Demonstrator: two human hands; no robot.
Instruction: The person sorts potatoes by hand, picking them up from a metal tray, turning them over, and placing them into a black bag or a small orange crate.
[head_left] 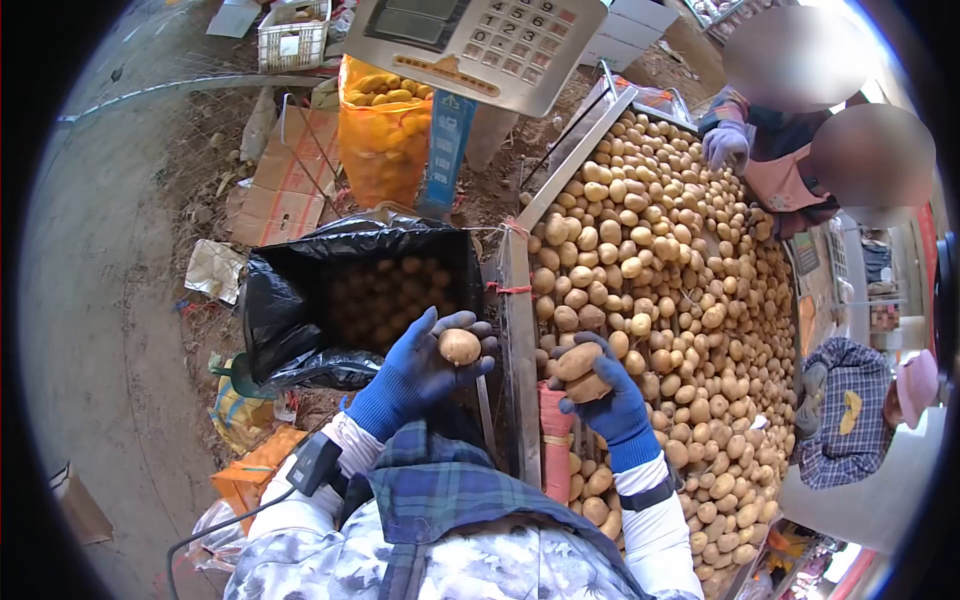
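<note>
My left hand, in a blue glove, holds one potato against its palm with the fingers curled beside it. It is over the near right edge of a bin lined with a black plastic bag. Inside that bin, in shadow, lie many potatoes. Two potatoes are gripped in my right hand, also gloved in blue, above the near left part of a wide sorting table. A large heap of potatoes covers this table.
A scale with a keypad stands ahead, near an orange mesh sack of potatoes. The table's metal side rail runs between bin and heap. Co-workers are along the far right side; one gloved hand reaches over the heap.
</note>
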